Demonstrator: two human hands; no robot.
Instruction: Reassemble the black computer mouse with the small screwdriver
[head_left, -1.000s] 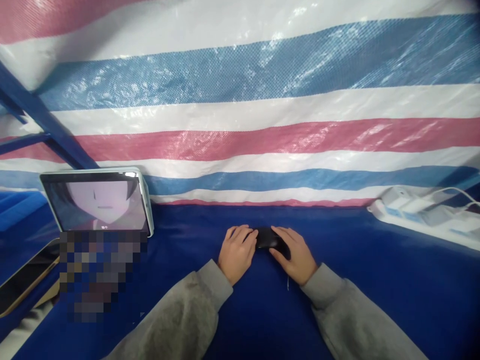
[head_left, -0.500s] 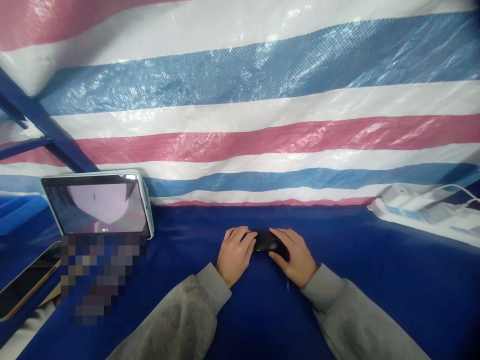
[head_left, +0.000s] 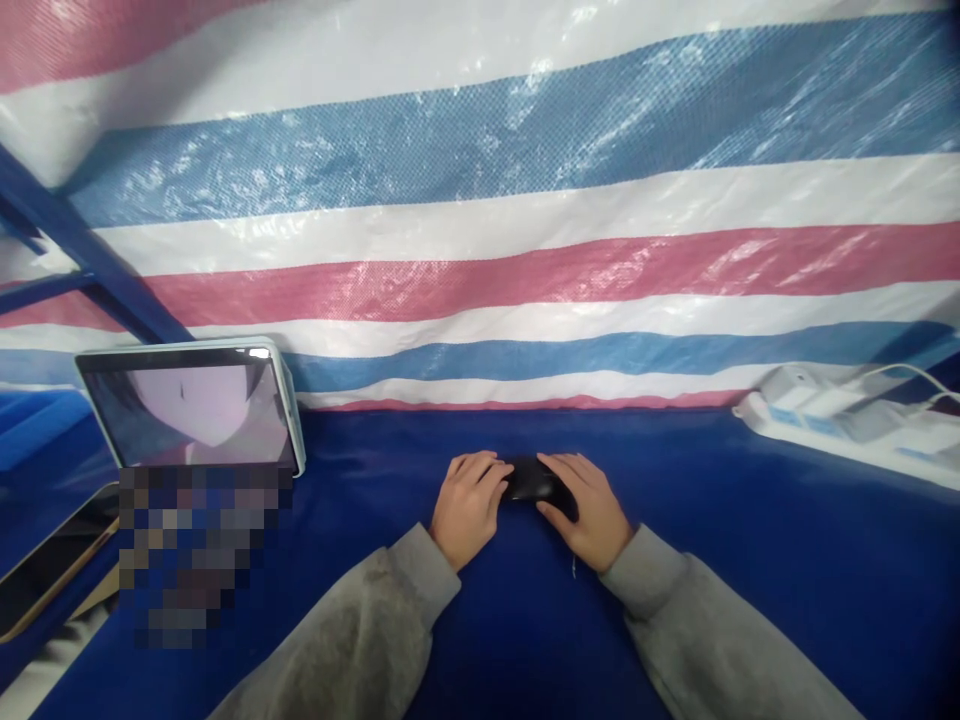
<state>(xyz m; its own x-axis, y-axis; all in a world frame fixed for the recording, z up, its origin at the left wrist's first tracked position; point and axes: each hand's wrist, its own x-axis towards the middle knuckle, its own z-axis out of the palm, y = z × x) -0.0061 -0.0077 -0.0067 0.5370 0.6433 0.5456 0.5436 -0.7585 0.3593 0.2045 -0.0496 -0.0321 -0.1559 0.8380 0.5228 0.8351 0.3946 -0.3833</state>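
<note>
hands close from both sides on a small black object on blue cloth: left hand and right hand both grip it

Head view, forward-down, close over hands

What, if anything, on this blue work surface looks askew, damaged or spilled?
Nothing stands out. Both hands, left and right, rest on a small black object. The tablet stands propped upright, and the power strip lies flat by the striped tarp.
</note>
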